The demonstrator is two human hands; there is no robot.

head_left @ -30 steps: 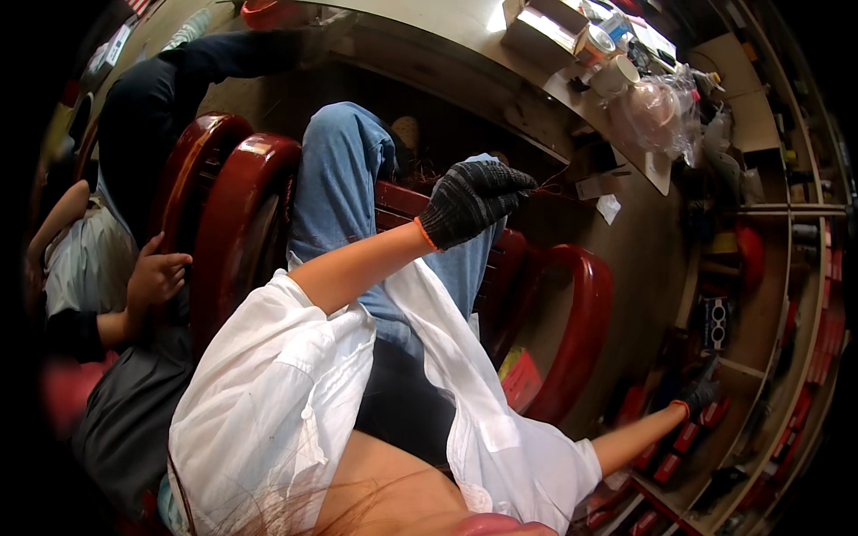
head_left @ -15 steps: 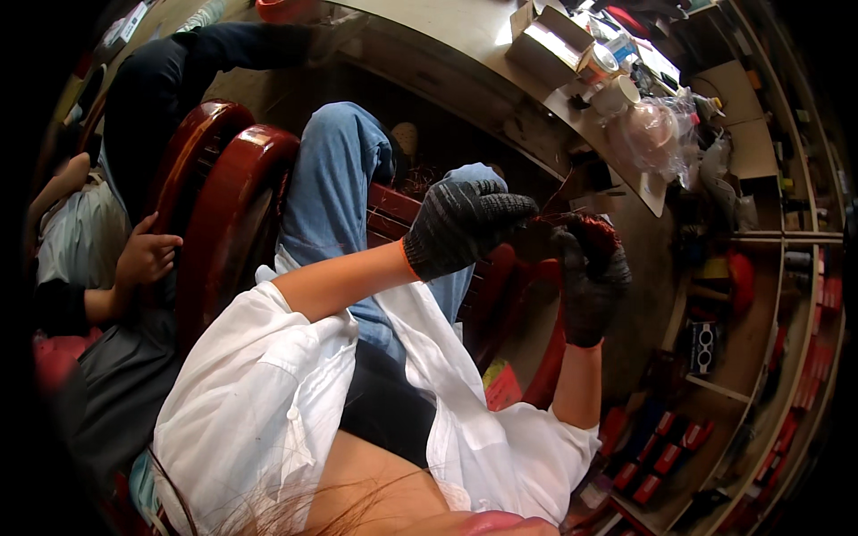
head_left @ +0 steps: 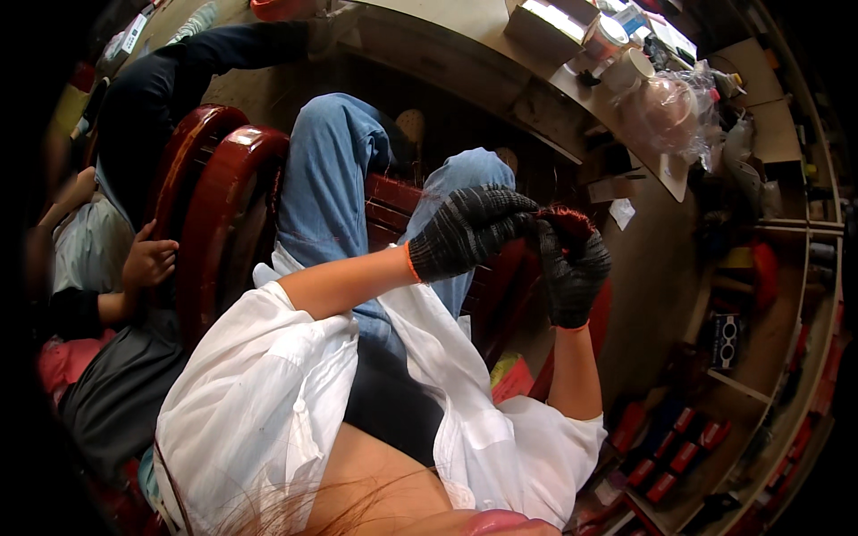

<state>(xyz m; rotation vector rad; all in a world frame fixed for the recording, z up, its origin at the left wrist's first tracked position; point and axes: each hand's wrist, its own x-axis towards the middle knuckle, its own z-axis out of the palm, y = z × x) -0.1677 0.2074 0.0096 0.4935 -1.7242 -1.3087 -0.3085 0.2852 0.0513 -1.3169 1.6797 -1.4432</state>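
Both my hands wear dark grey knit gloves with orange cuffs and meet in front of my knees. My right hand [head_left: 576, 277] is closed around a bundle of fine, reddish copper-coloured wire [head_left: 572, 217], which shows above the fingers. My left hand [head_left: 469, 230] comes from the left with its fingertips pinched together at the bundle's edge, on thin strands of the wire. A few loose strands stick up between the hands. The exact pinch point is too small to see clearly.
A person's hand [head_left: 150, 255] rests by red wooden chair arms [head_left: 237, 170] on the left. The table [head_left: 447, 25] at top holds a cardboard box [head_left: 547, 34], cups and a plastic bag [head_left: 666, 112]. Shelves with red boxes [head_left: 661, 487] stand right. A white scrap [head_left: 621, 213] lies beyond my right hand.
My right hand has moved left and slightly down, closing the gap to my left hand. My left hand has shifted slightly. The view has turned a little, and a white scrap now shows.
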